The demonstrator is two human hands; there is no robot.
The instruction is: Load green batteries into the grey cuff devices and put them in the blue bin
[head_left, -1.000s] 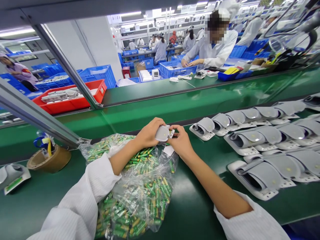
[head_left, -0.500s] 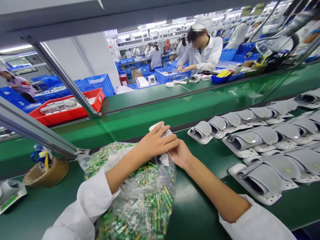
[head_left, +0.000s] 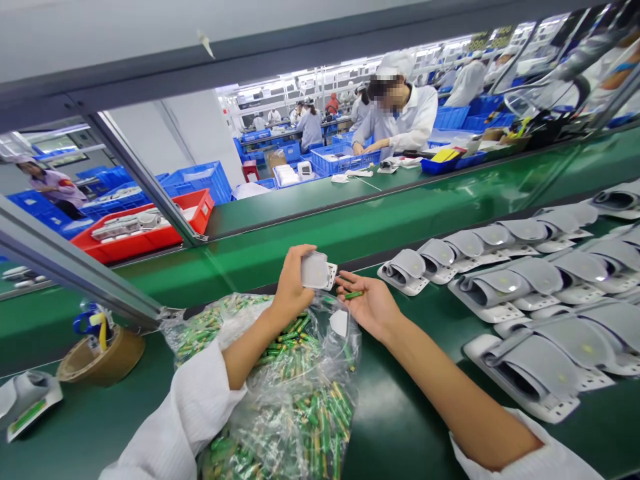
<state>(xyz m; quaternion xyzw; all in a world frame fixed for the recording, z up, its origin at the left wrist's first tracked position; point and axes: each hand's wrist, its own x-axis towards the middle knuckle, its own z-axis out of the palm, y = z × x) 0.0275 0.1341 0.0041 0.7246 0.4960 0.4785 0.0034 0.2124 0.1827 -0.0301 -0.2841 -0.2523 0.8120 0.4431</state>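
Note:
My left hand (head_left: 291, 283) grips a white and grey wrist blood pressure monitor (head_left: 316, 270), fingers behind it and thumb along its lower edge. Just right of it, palm turned up, my right hand (head_left: 373, 305) holds a green battery (head_left: 354, 295) across its slightly curled fingers. Below both hands lies a clear plastic bag (head_left: 280, 393) full of green and gold batteries. A small white piece (head_left: 339, 323) rests on the bag near my right wrist.
Rows of cuffed monitors (head_left: 530, 273) stand on the green bench at right. A brown tape roll (head_left: 103, 357) holding scissors and another monitor (head_left: 30, 400) are at left. Beyond the metal frame (head_left: 145, 180) are a red tray (head_left: 145, 233) and a co-worker (head_left: 405, 113).
My hands have come apart. The left now shows the monitor's grey side, and the right has turned palm up with a green battery in view. The camera view has shifted slightly.

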